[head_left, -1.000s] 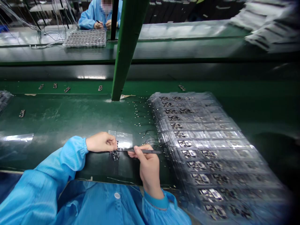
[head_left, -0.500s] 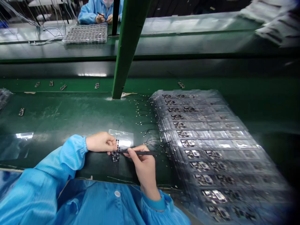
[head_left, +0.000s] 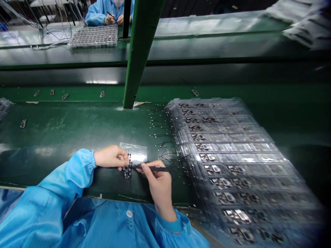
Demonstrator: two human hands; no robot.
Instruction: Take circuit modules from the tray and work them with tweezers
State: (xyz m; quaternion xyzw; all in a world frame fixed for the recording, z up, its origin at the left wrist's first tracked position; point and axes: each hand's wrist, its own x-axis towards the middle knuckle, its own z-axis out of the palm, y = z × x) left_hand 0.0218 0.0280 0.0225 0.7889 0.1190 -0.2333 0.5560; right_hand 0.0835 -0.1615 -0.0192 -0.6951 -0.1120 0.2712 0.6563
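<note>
My left hand has its fingers closed on a small circuit board above the green bench. In my right hand is a pair of black tweezers, held like a pen, its tip pointing left at the board. Whether the tip touches the board is too small to tell. Under and behind the fingers lies a clear plastic sheet with small black squares along its left side. A thin wire rises near my left fingertips.
Stacked clear trays with circuit boards fill the right side. Loose thin cables lie beside them. A green post stands ahead. Small boards lie on the far green strip. Across the line, a person in blue works behind a tray.
The small boards on the far strip have shifted left. A bright reflection at the left of the bench has faded. Both my hands are in nearly the same place.
</note>
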